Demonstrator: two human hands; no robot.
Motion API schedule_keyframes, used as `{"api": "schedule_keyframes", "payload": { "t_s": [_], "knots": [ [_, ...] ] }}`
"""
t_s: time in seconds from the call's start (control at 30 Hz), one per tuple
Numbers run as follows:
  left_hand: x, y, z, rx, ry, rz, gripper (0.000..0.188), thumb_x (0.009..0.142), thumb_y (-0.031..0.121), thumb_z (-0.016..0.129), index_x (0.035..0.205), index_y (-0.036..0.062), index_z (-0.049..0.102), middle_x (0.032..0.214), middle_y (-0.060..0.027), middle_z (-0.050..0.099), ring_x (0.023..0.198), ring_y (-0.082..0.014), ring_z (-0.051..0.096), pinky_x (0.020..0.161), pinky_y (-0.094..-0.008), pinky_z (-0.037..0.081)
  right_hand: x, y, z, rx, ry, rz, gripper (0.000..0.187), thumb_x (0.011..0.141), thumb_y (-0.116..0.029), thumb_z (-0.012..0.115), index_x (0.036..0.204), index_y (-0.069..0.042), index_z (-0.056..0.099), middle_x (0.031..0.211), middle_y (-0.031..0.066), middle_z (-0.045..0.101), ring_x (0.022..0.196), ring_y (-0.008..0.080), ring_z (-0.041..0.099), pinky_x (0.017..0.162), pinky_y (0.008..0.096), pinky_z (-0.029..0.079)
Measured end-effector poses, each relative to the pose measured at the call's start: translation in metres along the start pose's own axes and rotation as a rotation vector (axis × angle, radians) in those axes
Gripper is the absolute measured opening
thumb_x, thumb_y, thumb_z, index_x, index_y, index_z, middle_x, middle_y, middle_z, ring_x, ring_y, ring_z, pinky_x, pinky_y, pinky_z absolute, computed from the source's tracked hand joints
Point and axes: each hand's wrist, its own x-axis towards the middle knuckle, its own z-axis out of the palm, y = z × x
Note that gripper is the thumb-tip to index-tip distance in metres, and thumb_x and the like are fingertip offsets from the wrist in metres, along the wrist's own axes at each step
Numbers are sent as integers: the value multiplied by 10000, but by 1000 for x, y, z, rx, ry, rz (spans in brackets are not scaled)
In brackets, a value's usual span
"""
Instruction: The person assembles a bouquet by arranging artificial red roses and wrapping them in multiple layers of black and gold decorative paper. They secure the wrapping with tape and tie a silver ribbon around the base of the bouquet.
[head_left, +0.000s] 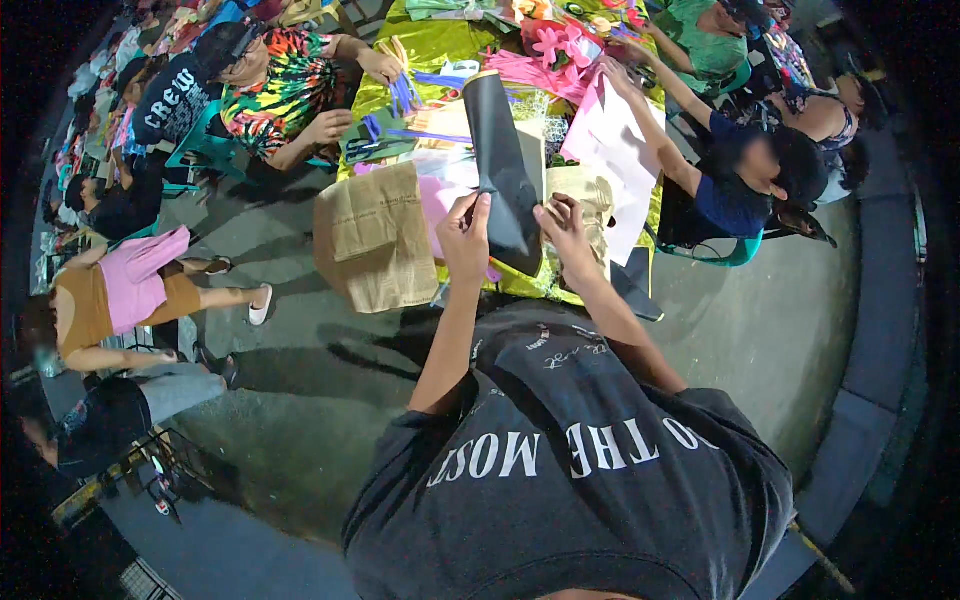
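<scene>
Black paper, rolled into a long tube, stands just above the middle of the frame, its upper end tilted toward the top and its lower end between your two hands. Your left hand grips the roll's lower left edge, fingers curled and thumb pressed against the sheet. Your right hand sits just to the right of the roll's lower corner; its fingers are bent and touching the paper's edge, though you cannot tell from this angle how firmly it pinches. The two hands are close but apart, with the tail of the roll between them.

Under the roll lies a table covered in a shiny yellow-green cloth, running from centre to the top of the frame. Left of your left hand a brown paper bag hangs over the table's near edge. Beside it a pink sheet shows under your left wrist. Right of the roll, large white sheets lie across the table. Farther up are strips of blue paper and pink paper flowers.

At upper left a person in a tie-dye shirt rests both hands on the table. At right a person in a blue shirt reaches an arm over the white sheets. At far left a person in a pink top sits on the grey floor.
</scene>
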Motion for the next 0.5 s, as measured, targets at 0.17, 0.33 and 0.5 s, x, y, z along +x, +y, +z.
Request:
{"api": "schedule_keyframes", "payload": {
  "t_s": [0.17,0.33,0.5],
  "knots": [
    [-6,-9,-17,-138,-50,-123,217,933,143,671,1036,-48,686,788,48,595,675,-27,459,608,-206,372,7,-32,1,119,-216,269,708,830,-180,788,1406,-92,386,1302,175,513,1163,207,547,891,329,491],
    [-16,7,-26,-146,-31,-101,234,940,139,660,1088,-42,676,829,38,608,729,-40,506,669,-203,407,-1,-33,8,91,-144,-210,586,793,74,735,1310,-95,517,1071,50,639,929,121,615,782,245,516],
    [-24,5,-33,-72,-59,-91,238,953,144,641,1113,-29,672,864,35,617,782,-31,519,713,-197,415,7,-7,-10,8,-222,-199,257,810,67,731,1041,-23,662,920,18,665,832,79,613,724,217,483]
  ]
}}
